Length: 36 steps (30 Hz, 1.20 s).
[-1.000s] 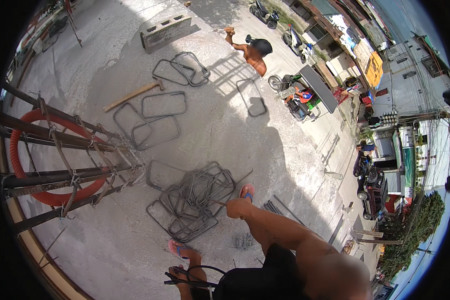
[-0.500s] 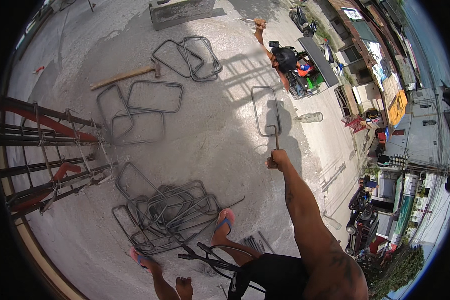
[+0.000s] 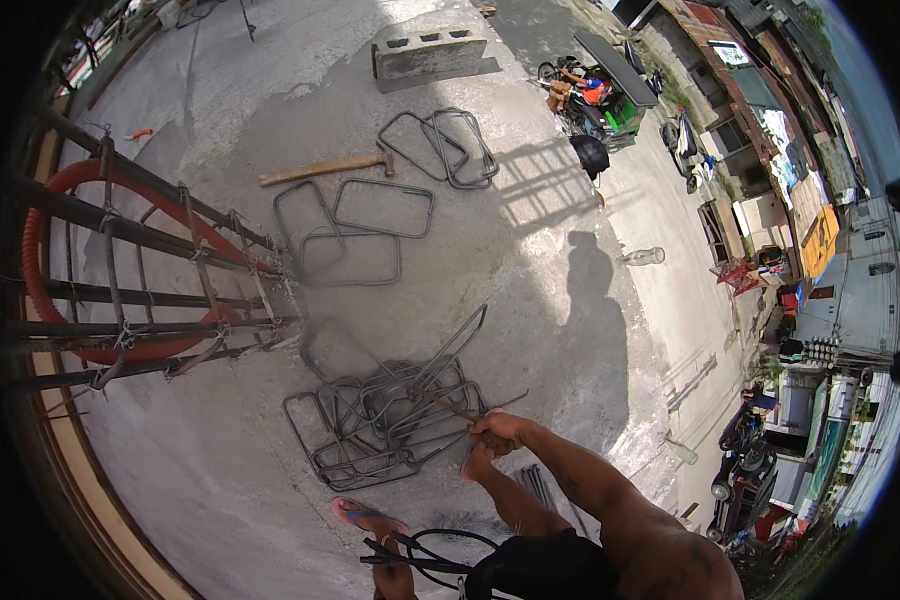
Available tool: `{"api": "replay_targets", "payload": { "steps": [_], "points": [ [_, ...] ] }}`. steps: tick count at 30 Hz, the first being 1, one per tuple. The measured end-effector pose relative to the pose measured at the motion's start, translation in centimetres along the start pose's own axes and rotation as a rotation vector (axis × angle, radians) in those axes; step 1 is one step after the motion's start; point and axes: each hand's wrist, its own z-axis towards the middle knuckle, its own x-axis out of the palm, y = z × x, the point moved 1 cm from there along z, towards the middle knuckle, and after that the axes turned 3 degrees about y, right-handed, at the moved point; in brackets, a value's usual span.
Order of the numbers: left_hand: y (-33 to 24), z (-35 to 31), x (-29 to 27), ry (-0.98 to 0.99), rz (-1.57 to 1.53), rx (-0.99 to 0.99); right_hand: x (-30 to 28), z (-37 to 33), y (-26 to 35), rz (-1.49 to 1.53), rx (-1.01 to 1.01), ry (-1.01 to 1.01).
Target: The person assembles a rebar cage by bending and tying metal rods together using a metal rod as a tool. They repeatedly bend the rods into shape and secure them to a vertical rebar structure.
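Observation:
My right hand (image 3: 500, 428) is closed round a thin brownish steel rod (image 3: 454, 407), low and near my foot. The rod's far end lies over a tangled pile of rectangular rebar stirrups (image 3: 350, 430). One stirrup (image 3: 457, 352) slants across the top of the pile, by the rod's far end; whether the two are hooked together I cannot make out. Farther off, three loose stirrups (image 3: 383, 207) lie overlapping on the concrete, with more stirrups (image 3: 465, 150) beyond them. My left hand is out of view.
A wooden-handled hammer (image 3: 320, 168) lies past the loose stirrups. A hollow concrete block (image 3: 430, 58) stands behind. On the left juts a rebar cage (image 3: 120, 300) with orange corrugated pipe (image 3: 32, 265). A glass bottle (image 3: 643, 257) and a person's black cap (image 3: 590, 155) are at right.
My right hand has swung down and back toward me, bringing the rod and a stirrup from the far right to the pile. My left hand has left the view. The other person's raised arm has dropped.

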Motion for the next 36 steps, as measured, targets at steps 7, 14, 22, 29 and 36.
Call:
{"api": "replay_targets", "payload": {
  "steps": [7,14,22,29,36],
  "points": [
    [4.0,-1.5,-11.8,-0.113,0.025,-0.097,13.7,0.4,2.4,-0.705,-0.049,-0.102],
    [-6.8,0.4,-15.2,-0.316,-0.07,-0.097,15.3,-5.6,13.7,-1.351,-0.111,-0.246],
    [-22.5,8.3,1.5,-0.303,-0.26,-0.141,-9.7,-3.2,36.2,-1.495,-0.311,-0.864],
    [-29.7,10.2,12.3,-0.193,-0.358,-0.188,-23.4,2.1,53.5,-2.365,-0.628,-0.846],
    [-26.3,2.2,11.9,-0.179,-0.315,-0.341,-21.1,6.5,51.6,-1.657,-0.114,-0.472]
  ]
}}
